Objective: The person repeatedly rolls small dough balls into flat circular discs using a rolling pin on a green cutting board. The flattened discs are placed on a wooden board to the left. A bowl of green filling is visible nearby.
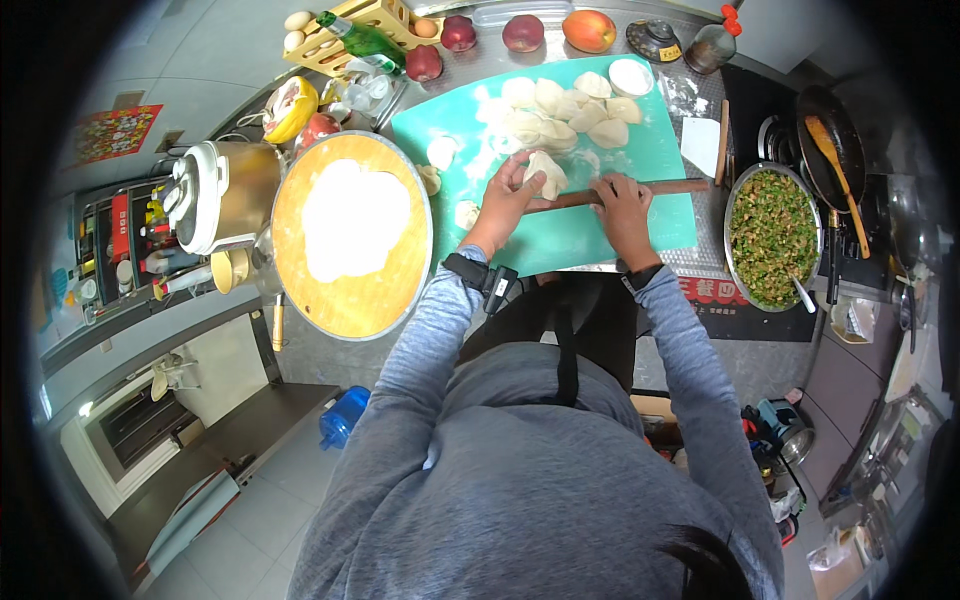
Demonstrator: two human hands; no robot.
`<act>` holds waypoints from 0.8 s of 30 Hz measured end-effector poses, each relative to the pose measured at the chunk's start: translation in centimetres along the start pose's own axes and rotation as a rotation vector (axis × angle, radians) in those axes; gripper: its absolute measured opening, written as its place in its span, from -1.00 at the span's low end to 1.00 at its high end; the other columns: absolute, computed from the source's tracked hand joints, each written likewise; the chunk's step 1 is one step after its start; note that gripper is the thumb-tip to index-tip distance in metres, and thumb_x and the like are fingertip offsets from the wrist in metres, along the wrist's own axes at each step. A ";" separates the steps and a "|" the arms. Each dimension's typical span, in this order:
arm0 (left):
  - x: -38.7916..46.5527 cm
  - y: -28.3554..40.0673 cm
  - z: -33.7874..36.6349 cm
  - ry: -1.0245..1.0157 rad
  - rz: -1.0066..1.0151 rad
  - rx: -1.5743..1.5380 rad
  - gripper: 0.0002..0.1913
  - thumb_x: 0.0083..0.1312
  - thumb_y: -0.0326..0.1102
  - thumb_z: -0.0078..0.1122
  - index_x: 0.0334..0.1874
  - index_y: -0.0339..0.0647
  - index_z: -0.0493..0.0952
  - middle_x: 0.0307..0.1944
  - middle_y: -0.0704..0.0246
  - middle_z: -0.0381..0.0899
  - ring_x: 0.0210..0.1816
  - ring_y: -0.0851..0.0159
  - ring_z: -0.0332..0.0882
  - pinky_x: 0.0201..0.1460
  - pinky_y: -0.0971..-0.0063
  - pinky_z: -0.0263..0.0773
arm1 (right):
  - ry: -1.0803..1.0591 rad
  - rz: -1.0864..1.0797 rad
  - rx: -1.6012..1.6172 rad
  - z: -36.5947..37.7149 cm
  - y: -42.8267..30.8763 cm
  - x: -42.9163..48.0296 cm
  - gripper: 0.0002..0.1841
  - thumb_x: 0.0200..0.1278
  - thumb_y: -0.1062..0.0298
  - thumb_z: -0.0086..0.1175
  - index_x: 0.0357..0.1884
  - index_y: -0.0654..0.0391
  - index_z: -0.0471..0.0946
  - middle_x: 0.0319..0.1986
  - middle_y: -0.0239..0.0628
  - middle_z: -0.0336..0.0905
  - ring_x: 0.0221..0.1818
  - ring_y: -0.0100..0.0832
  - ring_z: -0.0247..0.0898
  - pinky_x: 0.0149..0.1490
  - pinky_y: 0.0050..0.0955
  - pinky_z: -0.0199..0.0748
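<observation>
My left hand (504, 201) holds a piece of dough (546, 175), thumb on top, above the turquoise mat (480, 251). Under my right hand (624, 210) lies a thin wooden rolling pin (679, 187), its left end reaching beneath the dough. Several flat dough rounds (609, 133) lie overlapped at the back of the mat, beside a small bowl of white powder (631, 77). A few smaller dough pieces (442, 152) are at the mat's left side. To the right stands a metal bowl of chopped green filling (774, 236) with a spoon (803, 294) in it.
A round wooden board (295, 281) with white dough or flour (355, 221) stands at left, near a rice cooker (217, 196). A green bottle (361, 41), red fruits (523, 34) and a lidded jar (710, 49) line the back. At right are a white scraper (700, 147) and a frying pan (819, 105).
</observation>
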State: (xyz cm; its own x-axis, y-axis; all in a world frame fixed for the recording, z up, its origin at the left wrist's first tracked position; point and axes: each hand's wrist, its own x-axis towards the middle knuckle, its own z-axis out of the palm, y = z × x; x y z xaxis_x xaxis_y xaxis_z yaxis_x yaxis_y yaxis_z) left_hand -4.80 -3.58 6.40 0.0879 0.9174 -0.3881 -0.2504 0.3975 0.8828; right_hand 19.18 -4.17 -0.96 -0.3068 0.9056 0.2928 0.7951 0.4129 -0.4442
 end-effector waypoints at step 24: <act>-3.1 -2.4 2.4 -0.001 0.301 0.632 -0.71 0.33 -0.40 0.52 0.08 -0.19 0.70 -0.20 0.48 0.76 -0.28 0.55 0.61 -0.27 0.55 0.47 | -0.275 0.565 1.256 -1.9 -4.0 0.2 -0.78 0.55 0.34 0.25 0.10 0.21 0.63 -0.19 -0.36 0.69 -0.20 -0.54 0.60 -0.20 -0.50 0.59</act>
State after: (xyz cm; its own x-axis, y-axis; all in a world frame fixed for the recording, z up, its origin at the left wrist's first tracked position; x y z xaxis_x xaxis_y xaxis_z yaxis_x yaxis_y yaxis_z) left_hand -2.14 -7.32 6.17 0.1036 0.9893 -0.1027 0.3446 0.0612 0.9367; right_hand 16.86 -5.80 2.48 -0.3140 0.9054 -0.2856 -0.1030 -0.3315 -0.9378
